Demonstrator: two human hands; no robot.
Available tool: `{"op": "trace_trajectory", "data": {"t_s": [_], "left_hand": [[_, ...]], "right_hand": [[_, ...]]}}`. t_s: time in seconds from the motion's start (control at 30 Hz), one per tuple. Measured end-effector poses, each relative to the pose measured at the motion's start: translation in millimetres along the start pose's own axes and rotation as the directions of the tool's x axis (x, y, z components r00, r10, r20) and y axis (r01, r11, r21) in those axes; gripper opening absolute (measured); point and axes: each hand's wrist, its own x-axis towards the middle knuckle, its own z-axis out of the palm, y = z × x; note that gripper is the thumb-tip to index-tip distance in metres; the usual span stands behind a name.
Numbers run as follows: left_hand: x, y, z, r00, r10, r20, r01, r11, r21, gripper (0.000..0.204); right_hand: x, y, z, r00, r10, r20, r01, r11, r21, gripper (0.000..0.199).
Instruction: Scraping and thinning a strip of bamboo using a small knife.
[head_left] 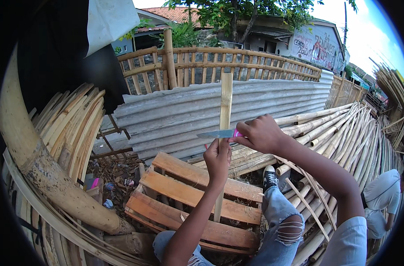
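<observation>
A flat bamboo strip (226,99) stands upright in front of me, its lower end against a wooden slatted pallet (184,188). Around its middle, my left hand (217,157) is closed. Just above that grip, my right hand (259,133) holds a knife (214,134) by its pink handle. The blade lies level across the strip, pointing left, and seems to touch it; how deep the edge sits cannot be seen.
Long bamboo poles (339,133) lie piled at the right, where another person (381,199) crouches. A thick bamboo pole (55,181) slants along the left beside stacked split strips (73,128). Corrugated sheeting (175,115) and a bamboo fence (255,64) run behind the pallet.
</observation>
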Motion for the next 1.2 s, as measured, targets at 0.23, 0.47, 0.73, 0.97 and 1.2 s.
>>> {"op": "trace_trajectory", "data": {"t_s": [0.23, 0.47, 0.73, 0.97, 1.2], "left_hand": [[-3, 1, 6, 0.996, -0.083, -0.018, 0.083, 0.996, -0.014, 0.038], [0, -7, 4, 0.96, 0.221, -0.171, -0.163, 0.939, 0.301, 0.036], [3, -7, -2, 0.959, 0.23, -0.165, -0.164, 0.927, 0.336, 0.034], [2, -3, 2, 0.979, 0.152, -0.133, -0.126, 0.974, 0.186, 0.039], [0, 1, -5, 0.999, -0.019, -0.039, 0.019, 1.0, 0.013, 0.041]], "right_hand": [[23, 38, -32, 0.929, 0.24, -0.283, -0.234, 0.971, 0.055, 0.048], [25, 13, -37, 0.993, 0.117, -0.007, -0.117, 0.993, 0.003, 0.047], [27, 12, -10, 0.98, 0.062, -0.189, -0.062, 0.998, 0.005, 0.049], [44, 44, -33, 0.922, 0.13, -0.366, -0.174, 0.98, -0.092, 0.047], [38, 35, -35, 0.98, 0.022, -0.197, -0.046, 0.992, -0.119, 0.049]]}}
